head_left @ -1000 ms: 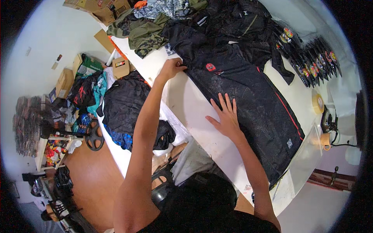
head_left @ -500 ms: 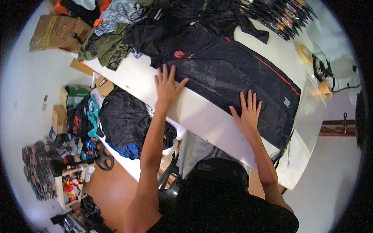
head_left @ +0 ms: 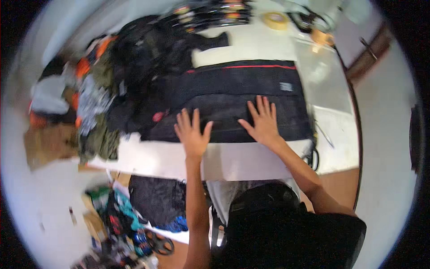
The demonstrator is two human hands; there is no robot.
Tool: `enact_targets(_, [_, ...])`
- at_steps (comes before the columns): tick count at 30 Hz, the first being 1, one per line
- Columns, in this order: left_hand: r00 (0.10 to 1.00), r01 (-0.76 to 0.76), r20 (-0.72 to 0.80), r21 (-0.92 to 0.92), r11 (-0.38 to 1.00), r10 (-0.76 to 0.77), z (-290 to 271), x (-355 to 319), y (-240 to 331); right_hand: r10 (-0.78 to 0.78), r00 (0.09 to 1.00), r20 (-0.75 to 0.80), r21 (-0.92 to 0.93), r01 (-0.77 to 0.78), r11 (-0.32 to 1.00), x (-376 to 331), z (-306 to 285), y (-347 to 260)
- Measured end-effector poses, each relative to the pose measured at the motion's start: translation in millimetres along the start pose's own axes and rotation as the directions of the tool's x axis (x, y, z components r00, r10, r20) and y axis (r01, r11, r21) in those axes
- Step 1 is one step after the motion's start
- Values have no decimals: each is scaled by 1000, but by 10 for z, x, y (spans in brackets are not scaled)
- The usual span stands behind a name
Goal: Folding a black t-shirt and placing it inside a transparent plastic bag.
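Spread flat on the white table [head_left: 251, 161] is a long black garment [head_left: 228, 117], likely trousers, with a red line along its far side and a small pale printed patch near its right end. My left hand [head_left: 193, 138] rests on its near edge, palm down with fingers spread, close to a small red mark on the cloth. Farther right, my right hand [head_left: 265, 126] lies flat on the same garment, fingers stretched out. Neither hand grips the cloth. At the left the garment runs into a bunched black heap [head_left: 139, 58], so where it ends cannot be made out.
Scissors [head_left: 315, 158] with dark handles lie past the garment's right end. Yellow tape [head_left: 275, 20] and packaged items [head_left: 233, 13] are at the back. Camouflage clothing [head_left: 104, 139] and a cardboard box [head_left: 51, 142] crowd the left. Below the table hangs dark cloth [head_left: 156, 199].
My view has turned, so the table now lies nearly level across the picture. My hands are closer together on the garment, both still flat.
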State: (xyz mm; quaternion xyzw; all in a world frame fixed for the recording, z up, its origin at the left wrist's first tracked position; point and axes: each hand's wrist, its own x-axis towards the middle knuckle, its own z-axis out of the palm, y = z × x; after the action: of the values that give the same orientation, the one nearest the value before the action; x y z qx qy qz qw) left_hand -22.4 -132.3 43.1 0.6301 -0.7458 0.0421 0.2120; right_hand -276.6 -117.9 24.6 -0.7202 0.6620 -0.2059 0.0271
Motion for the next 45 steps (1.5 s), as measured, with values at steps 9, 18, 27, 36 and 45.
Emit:
enact_targets(9, [993, 63, 98, 18, 998, -65, 240, -97, -154, 178, 967, -185, -112, -200, 973, -138, -203, 778])
enact_targets(18, [993, 21, -109, -137, 990, -36, 111, 210, -133, 109, 986, -126, 90, -98, 991, 341, -206, 211])
enact_targets(27, [968, 232, -93, -38, 972, -234, 236, 465, -960, -173, 984, 42, 170, 164, 972, 837, 201, -478])
enact_targets(36, [953, 295, -85, 28, 955, -292, 290, 857, -1682, -158, 983, 93, 126, 146, 981, 1036, 494, -419])
enact_targets(45, [965, 233, -147, 114, 966, -215, 458, 1819, -1880, -190, 982, 24, 107, 186, 977, 1057, 445, -350])
